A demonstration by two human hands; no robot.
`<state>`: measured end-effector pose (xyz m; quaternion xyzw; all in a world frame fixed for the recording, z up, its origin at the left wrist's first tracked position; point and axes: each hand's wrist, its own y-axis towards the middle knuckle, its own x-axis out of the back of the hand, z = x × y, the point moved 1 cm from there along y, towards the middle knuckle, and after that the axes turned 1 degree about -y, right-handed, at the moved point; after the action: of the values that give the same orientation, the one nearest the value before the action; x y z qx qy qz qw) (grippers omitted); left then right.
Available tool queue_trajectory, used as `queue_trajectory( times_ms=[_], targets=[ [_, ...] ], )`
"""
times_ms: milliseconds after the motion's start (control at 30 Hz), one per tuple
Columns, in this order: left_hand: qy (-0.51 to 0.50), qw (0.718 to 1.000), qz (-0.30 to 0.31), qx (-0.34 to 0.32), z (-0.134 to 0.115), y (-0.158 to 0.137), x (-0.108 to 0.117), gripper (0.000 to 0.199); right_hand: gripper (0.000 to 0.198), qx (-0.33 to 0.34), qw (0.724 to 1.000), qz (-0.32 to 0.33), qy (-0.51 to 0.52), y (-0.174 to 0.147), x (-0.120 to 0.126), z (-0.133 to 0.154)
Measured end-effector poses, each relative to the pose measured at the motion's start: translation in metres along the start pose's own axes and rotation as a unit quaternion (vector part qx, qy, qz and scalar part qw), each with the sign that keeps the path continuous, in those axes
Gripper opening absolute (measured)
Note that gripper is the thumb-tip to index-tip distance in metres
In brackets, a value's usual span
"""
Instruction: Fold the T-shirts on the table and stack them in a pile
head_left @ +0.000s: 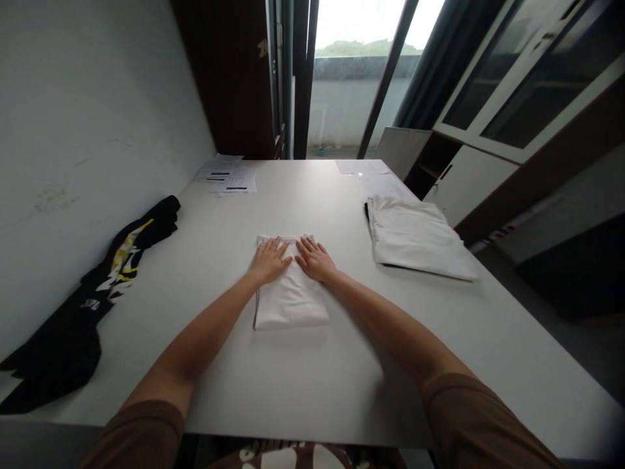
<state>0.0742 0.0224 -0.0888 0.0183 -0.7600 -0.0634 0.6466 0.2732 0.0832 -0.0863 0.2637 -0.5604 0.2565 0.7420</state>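
A folded white cloth garment lies flat in the middle of the table, with light creases on its top. My left hand rests palm down on its far left part, fingers spread. Beside it, my right hand lies flat on the far right part, fingers stretched forward. The two thumbs nearly meet over the cloth. Both hands press on the fabric without gripping it. Whether the garment is a shirt cannot be seen from this fold.
A stack of folded white and dark cloth lies on the table's right side. Along the left wall lies a black garment with a yellow and white print. Papers sit at the far left corner, and more sheets at the far right of the white table.
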Motion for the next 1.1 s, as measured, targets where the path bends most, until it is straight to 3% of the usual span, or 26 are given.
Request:
queue_trajectory(
  times_ms=[133, 300, 467, 567, 667, 867, 1100],
  targets=[
    [0.006, 0.999, 0.009, 0.036, 0.011, 0.006, 0.0, 0.067, 0.064, -0.02, 1.0, -0.005, -0.007, 0.008, 0.0, 0.004],
    [0.011, 0.999, 0.016, 0.028, 0.015, 0.008, 0.0, 0.065, 0.062, 0.026, 0.999, -0.019, -0.001, 0.024, -0.002, 0.015],
    [0.017, 0.995, 0.02, 0.093, 0.033, 0.005, 0.006, 0.066, 0.069, -0.017, 1.0, 0.009, 0.001, 0.03, -0.005, -0.006],
    [0.021, 0.994, 0.002, 0.106, 0.031, -0.003, 0.016, 0.063, 0.069, -0.044, 0.999, 0.013, -0.003, 0.025, 0.002, -0.016],
    [0.025, 0.997, -0.025, 0.065, 0.011, -0.019, 0.026, 0.056, 0.067, -0.037, 0.999, 0.001, -0.005, 0.012, 0.009, -0.01],
    [0.01, 0.996, -0.015, -0.085, -0.04, -0.082, 0.028, 0.064, 0.065, 0.069, 0.998, -0.001, 0.007, -0.023, 0.004, 0.018],
    [0.009, 0.994, 0.032, -0.104, -0.028, -0.139, 0.034, 0.07, 0.068, 0.032, 0.999, 0.012, -0.003, -0.033, 0.001, 0.005]
  ],
)
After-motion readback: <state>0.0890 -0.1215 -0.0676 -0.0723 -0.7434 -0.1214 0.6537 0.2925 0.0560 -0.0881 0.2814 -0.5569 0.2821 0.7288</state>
